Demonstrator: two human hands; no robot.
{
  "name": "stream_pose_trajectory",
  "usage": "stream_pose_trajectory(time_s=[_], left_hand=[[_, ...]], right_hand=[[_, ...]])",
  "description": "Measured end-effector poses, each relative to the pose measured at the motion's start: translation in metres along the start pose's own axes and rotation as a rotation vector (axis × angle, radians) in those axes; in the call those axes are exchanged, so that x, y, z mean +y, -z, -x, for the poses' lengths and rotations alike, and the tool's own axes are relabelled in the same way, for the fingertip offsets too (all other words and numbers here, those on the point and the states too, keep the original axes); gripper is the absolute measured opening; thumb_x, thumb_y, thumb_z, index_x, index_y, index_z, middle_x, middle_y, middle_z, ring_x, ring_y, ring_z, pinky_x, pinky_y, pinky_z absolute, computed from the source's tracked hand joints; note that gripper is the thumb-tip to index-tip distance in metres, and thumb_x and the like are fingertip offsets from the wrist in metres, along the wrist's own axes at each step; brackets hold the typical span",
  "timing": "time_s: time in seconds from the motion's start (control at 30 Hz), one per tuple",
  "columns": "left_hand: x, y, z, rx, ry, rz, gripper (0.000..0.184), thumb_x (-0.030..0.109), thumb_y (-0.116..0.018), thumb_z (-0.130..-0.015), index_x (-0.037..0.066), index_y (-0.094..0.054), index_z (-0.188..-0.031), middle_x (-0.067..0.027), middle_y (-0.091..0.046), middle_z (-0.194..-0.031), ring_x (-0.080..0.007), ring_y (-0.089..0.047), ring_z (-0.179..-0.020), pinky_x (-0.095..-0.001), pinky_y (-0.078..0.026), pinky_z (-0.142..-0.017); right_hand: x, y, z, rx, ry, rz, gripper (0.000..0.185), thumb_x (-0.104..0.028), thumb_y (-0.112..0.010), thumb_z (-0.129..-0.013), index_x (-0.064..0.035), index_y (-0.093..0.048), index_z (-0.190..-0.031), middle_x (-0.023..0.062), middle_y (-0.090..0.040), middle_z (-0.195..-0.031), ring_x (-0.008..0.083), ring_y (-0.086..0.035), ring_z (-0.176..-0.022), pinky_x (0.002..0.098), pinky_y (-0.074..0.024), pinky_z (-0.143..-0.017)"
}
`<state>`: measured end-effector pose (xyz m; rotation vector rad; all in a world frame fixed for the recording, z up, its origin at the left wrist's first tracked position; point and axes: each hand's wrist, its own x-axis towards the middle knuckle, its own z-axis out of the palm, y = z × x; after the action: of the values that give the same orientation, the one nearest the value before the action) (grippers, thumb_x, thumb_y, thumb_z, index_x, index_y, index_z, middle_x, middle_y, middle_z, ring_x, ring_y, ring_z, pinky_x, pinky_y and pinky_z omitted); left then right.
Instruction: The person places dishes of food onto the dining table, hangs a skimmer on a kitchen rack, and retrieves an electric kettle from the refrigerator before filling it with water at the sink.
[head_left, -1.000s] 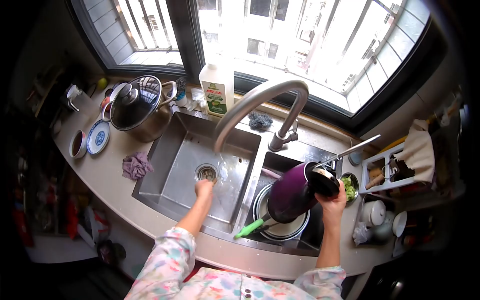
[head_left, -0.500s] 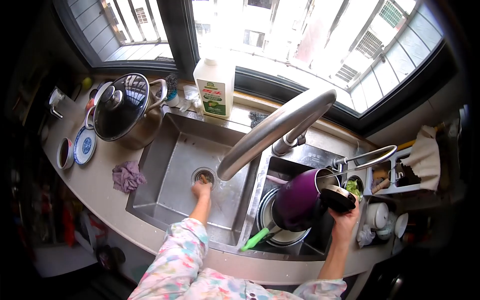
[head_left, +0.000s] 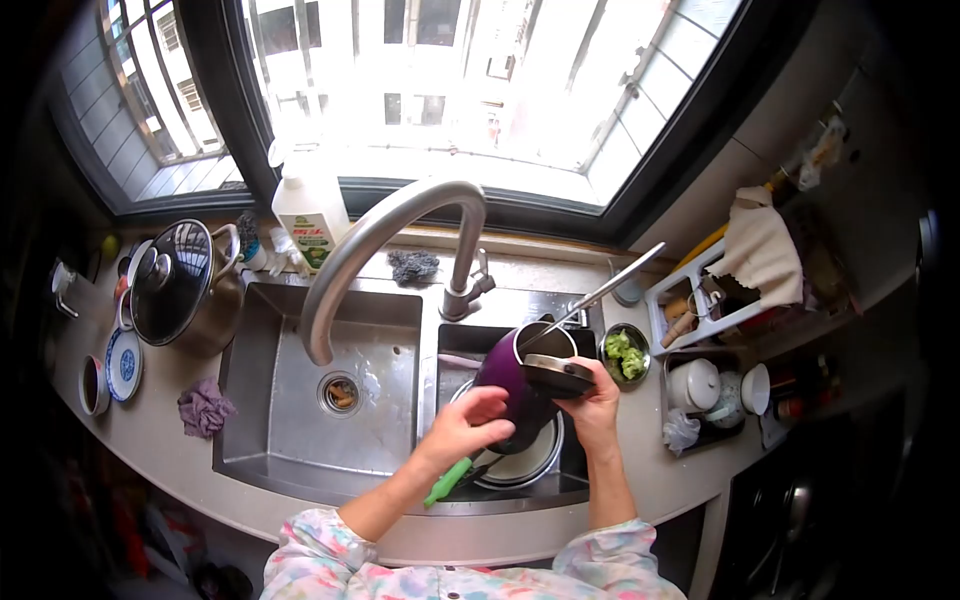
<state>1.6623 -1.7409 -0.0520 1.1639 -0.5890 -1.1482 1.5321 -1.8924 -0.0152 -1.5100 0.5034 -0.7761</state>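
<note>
A purple kettle (head_left: 503,383) is tilted over the right sink basin, its round metal-lined mouth facing up. Its black lid (head_left: 560,376) stands open beside the mouth. My right hand (head_left: 592,405) is closed at the lid side of the kettle; the handle itself is hidden. A thin metal tap spout (head_left: 620,275) points into the mouth; no water can be made out. My left hand (head_left: 465,430) is in front of the purple body, fingers apart, and whether it touches is unclear. Below are a green-handled utensil (head_left: 447,482) and a pan or bowl (head_left: 530,465).
The left basin (head_left: 370,440) has brown scraps (head_left: 342,392) in its drain, under a large curved faucet (head_left: 370,235). A lidded pot (head_left: 190,290) and purple cloth (head_left: 205,407) stand left. Right are a bowl of green vegetables (head_left: 626,355) and a white rack (head_left: 690,300).
My left hand has left the drain of the left basin and come over to the kettle, fingers opening. The kettle remains in my right hand. The camera view has swung right.
</note>
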Motion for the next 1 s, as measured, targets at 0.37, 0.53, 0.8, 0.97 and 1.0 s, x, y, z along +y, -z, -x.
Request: stream_pose_trajectory(time_s=[0.37, 0.53, 0.8, 0.97, 1.0], left_hand=[[-0.025, -0.068, -0.021, 0.294, -0.081, -0.019, 0.042, 0.004, -0.068, -0.066, 0.005, -0.055, -0.105, -0.0048, -0.062, -0.096, -0.014, -0.059, -0.087, -0.0271, -0.047, -0.074], [-0.014, -0.066, -0.02, 0.464, -0.219, -0.283, 0.038, 0.015, -0.073, -0.062, 0.005, -0.054, -0.094, -0.0078, -0.06, -0.08, -0.0162, -0.058, -0.074, -0.0313, -0.047, -0.067], [0.006, -0.065, -0.015, 0.497, -0.22, -0.363, 0.037, 0.014, -0.067, -0.062, 0.007, -0.052, -0.095, -0.0125, -0.058, -0.08, -0.0246, -0.059, -0.077, -0.0347, -0.045, -0.069], [0.023, -0.072, -0.003, 0.534, -0.245, -0.429, 0.036, 0.016, -0.066, -0.062, 0.006, -0.051, -0.093, -0.0181, -0.057, -0.077, -0.0337, -0.06, -0.075, -0.0374, -0.045, -0.066], [0.024, -0.071, -0.001, 0.53, -0.254, -0.442, 0.035, 0.016, -0.066, -0.063, 0.006, -0.051, -0.093, -0.0186, -0.057, -0.076, -0.0337, -0.06, -0.076, -0.0373, -0.045, -0.067]], right_hand=[[-0.014, -0.011, 0.002, -0.087, 0.261, 0.334, 0.036, 0.012, -0.057, -0.069, -0.0055, -0.057, -0.1, 0.0039, -0.057, -0.089, 0.0126, -0.056, -0.081, 0.0236, -0.0447, -0.07], [-0.049, -0.002, -0.006, -0.177, 0.132, 0.288, 0.053, -0.006, -0.072, -0.066, -0.0077, -0.054, -0.115, 0.0095, -0.055, -0.103, 0.0194, -0.056, -0.091, 0.0292, -0.0476, -0.073], [0.072, 0.081, -0.062, 0.099, -0.016, 0.674, 0.028, -0.02, -0.052, -0.086, 0.0, -0.059, -0.105, 0.0139, -0.059, -0.098, 0.0237, -0.057, -0.091, 0.0319, -0.0456, -0.075], [0.127, 0.083, -0.088, 0.036, -0.13, 0.919, 0.026, -0.025, -0.054, -0.082, -0.0077, -0.059, -0.101, 0.0197, -0.048, -0.105, 0.0364, -0.052, -0.094, 0.0421, -0.0422, -0.08], [0.132, 0.087, -0.088, 0.032, -0.111, 0.917, 0.027, -0.03, -0.054, -0.082, -0.01, -0.06, -0.099, 0.0186, -0.046, -0.105, 0.0372, -0.052, -0.093, 0.0437, -0.0425, -0.079]])
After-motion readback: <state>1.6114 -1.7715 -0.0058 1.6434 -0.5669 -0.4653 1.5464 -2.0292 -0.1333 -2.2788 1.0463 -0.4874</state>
